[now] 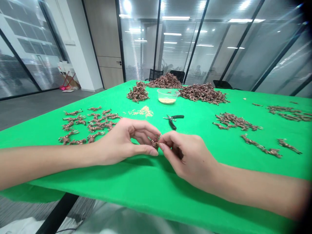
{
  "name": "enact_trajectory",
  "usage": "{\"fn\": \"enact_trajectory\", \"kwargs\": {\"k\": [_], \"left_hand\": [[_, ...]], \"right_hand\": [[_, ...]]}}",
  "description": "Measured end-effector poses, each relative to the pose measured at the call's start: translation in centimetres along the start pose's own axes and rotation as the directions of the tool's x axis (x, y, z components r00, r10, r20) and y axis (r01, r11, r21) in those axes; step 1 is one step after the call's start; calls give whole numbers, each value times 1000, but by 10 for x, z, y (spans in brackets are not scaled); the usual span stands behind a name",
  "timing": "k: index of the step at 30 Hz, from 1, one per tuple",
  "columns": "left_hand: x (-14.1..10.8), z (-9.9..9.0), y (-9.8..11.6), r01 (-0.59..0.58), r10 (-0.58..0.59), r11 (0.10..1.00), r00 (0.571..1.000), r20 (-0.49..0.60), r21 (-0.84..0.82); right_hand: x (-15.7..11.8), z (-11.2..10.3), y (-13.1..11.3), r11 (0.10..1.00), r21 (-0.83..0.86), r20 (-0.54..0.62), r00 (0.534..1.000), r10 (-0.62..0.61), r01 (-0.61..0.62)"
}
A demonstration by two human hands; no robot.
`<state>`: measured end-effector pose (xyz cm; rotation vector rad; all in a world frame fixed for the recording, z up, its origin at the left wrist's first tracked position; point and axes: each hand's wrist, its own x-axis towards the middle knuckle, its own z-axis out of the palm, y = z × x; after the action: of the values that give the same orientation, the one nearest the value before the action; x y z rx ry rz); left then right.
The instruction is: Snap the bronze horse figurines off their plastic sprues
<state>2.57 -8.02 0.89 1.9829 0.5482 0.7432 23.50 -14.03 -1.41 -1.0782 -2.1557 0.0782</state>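
My left hand point(124, 141) and my right hand point(187, 156) meet above the green cloth, their fingertips pinching a small twisted copper-wire piece point(155, 142) from both sides. The fingers hide much of the piece, and its exact shape is hard to make out. Small black-handled pliers point(172, 119) lie on the cloth just beyond my hands. A loose patch of pale beads point(142, 111) lies further left, and a clear plastic tub point(168, 96) holding similar beads stands behind the pliers.
A green cloth point(219, 169) covers the table. Rows of copper-wire pieces point(87, 125) lie left, more point(234, 122) lie right, and several heaped piles point(202, 93) rise at the far side. Black chairs point(176, 75) stand beyond the table, near glass walls.
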Motion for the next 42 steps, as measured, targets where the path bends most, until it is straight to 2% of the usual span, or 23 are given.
{"fn": "enact_trajectory", "kwargs": {"k": [6, 24, 42], "left_hand": [[-1, 1, 2, -12, 13, 999, 1000, -13, 46], [-3, -1, 0, -66, 74, 978, 997, -30, 200], [-4, -1, -1, -113, 117, 972, 993, -10, 208]], "right_hand": [[-3, 1, 1, 998, -36, -18, 999, -49, 48], [-3, 1, 1, 997, -57, -12, 998, -60, 60], [-4, 0, 1, 994, -78, -2, 997, -77, 77]]}}
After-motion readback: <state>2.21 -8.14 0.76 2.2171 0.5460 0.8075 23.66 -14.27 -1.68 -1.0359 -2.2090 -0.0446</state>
